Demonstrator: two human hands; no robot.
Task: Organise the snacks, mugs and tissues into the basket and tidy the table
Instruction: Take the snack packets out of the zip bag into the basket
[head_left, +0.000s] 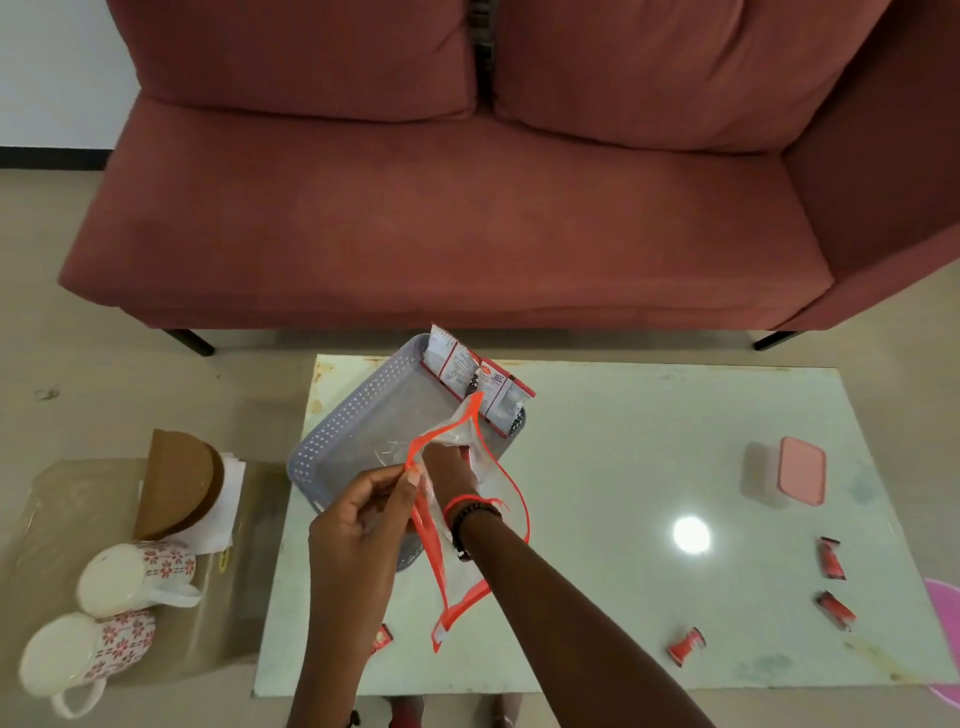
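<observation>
A clear plastic pouch (457, 566) with an orange border hangs over the near end of the grey perforated basket (343, 426). My left hand (358, 519) pinches the pouch's orange rim. My right hand (449, 465) is pushed inside the pouch, fingers hidden by the plastic. A strip of red-and-white snack sachets (478, 384) leans upright against the basket's far wall. Three small red snack packets (831, 557) (835, 609) (687, 645) lie on the table's right side, and another (382, 638) lies by my left forearm. Two floral mugs (132, 577) (83, 657) lie on their sides on a low side table at left.
A brown tissue holder (179, 488) with white tissues stands behind the mugs. A clear box with a pink lid (784, 473) sits at the right of the glass table (623, 467). A red sofa (467, 208) fills the far side. A pink object (948, 644) shows at the right edge.
</observation>
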